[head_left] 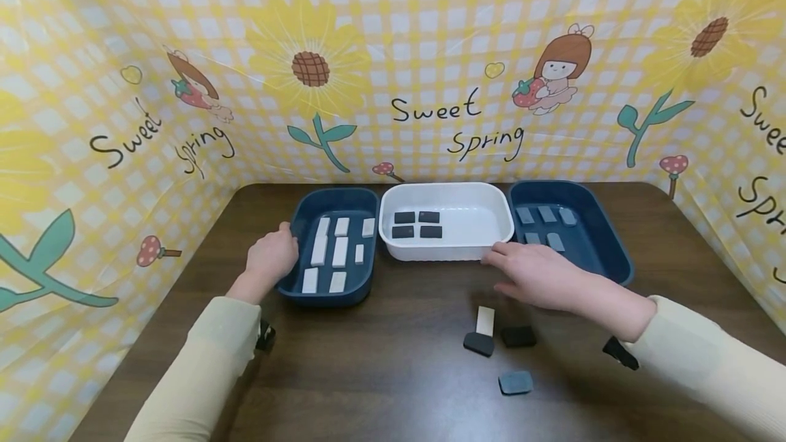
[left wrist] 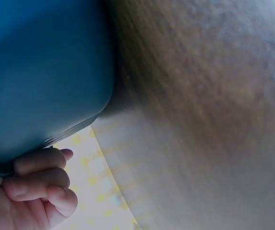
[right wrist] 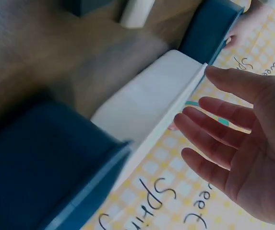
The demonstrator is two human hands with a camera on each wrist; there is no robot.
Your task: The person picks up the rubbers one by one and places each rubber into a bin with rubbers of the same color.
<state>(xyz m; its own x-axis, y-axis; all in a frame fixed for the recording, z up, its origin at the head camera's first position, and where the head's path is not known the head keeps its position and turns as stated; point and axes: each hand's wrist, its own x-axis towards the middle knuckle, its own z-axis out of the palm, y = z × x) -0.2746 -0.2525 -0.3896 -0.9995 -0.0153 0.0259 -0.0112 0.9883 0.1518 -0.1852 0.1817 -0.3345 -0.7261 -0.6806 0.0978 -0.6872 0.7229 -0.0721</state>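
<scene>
My left hand [head_left: 272, 256] grips the left rim of a dark blue tray [head_left: 325, 299] holding several white blocks [head_left: 340, 251]. Its fingers [left wrist: 41, 177] curl at the tray's edge in the left wrist view. My right hand [head_left: 537, 277] holds nothing and hovers by the front right corner of a white tray [head_left: 442, 252]; its fingers are spread and slightly bent in the right wrist view. Several flat black blocks [head_left: 430, 232] lie in the white tray's left half. A second dark blue tray [head_left: 586, 244], partly behind my right hand, contains several blue-grey blocks [head_left: 546, 214].
On the brown table [head_left: 368, 374], in front of the right hand, lie a white block [head_left: 485, 321] touching a black rounded block [head_left: 478, 344], another black block [head_left: 518, 336] and a blue-grey block [head_left: 516, 382]. A yellow checked cloth [head_left: 381, 12] stands behind the trays.
</scene>
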